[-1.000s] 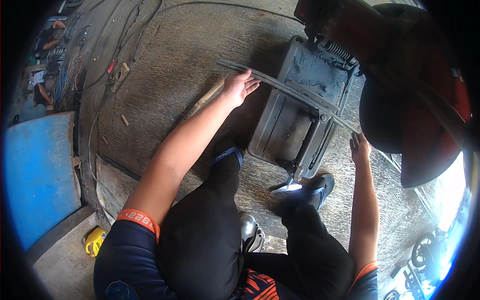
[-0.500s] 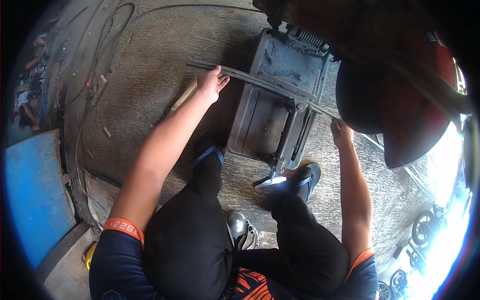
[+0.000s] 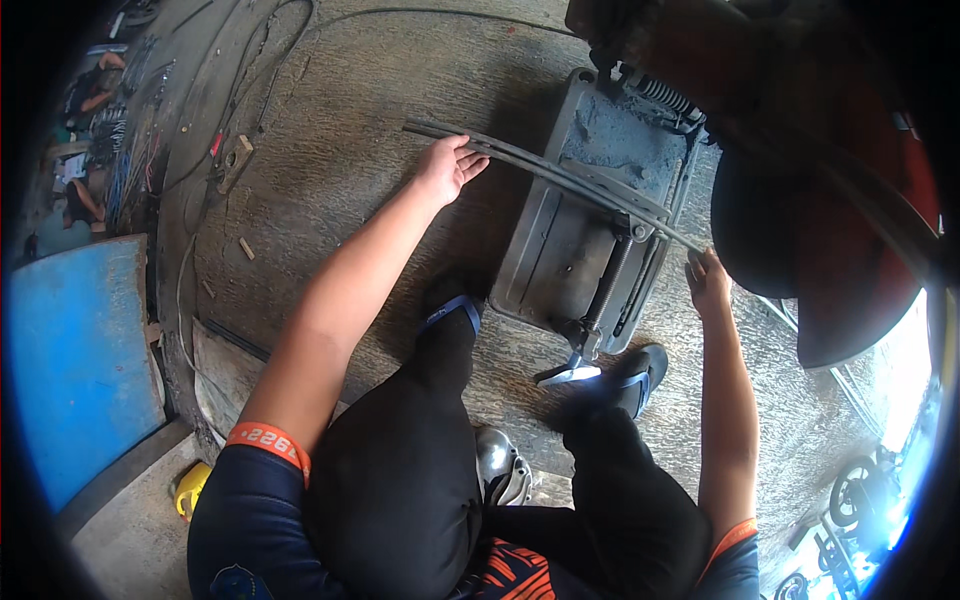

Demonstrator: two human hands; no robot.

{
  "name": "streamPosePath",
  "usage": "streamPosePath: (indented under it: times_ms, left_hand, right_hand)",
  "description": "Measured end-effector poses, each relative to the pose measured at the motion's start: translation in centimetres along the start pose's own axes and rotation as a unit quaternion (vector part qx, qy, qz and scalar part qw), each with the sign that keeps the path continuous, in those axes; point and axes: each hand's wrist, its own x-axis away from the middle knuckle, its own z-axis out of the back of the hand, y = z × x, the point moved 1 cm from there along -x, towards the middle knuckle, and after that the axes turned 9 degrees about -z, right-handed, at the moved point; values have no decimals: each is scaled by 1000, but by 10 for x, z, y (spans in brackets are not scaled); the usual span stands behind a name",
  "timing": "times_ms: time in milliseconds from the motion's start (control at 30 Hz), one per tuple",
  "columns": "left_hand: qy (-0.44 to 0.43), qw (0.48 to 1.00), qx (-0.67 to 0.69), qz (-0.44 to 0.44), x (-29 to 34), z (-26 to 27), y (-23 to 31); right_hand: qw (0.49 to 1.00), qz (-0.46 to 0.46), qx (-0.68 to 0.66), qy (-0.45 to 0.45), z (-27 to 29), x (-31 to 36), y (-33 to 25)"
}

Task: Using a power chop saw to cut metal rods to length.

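Long, thin dark metal bars (image 3: 545,172) lie side by side across the base (image 3: 540,260) of a cut-off saw. My left hand (image 3: 452,170) grips them near their left end, thumb on top, the other fingers partly extended. At the right end my right hand (image 3: 708,283) has its fingers closed around them. Near the middle, they run along the saw's vise jaw (image 3: 615,188), beside the clamp screw (image 3: 608,275). The saw's dark red guard (image 3: 850,220) hangs above and right of my right hand. I cannot tell whether the bars are clamped.
My feet in sandals (image 3: 645,375) stand by the saw's near edge, next to the vise handle (image 3: 568,375). A shiny metal object (image 3: 497,460) sits between my legs. A cable (image 3: 440,12) runs along the far floor. A blue panel (image 3: 80,370) and a yellow object (image 3: 190,490) are at left.
The view has shifted, so the saw, bars and hands appear farther right. Both hands keep their grip on the bars. A wooden stick by my left forearm is now hidden.
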Motion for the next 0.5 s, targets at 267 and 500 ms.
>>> streamPosePath:
  times_ms: [267, 500]
  left_hand:
    - [-12, 999, -27, -18, 4, 1, -1]
    - [-22, 999, -41, -7, 3, 0, 1]
  right_hand:
    - [1000, -10, -20, 1, -3, 4, -1]
    - [999, -8, -34, 5, -3, 5, 0]
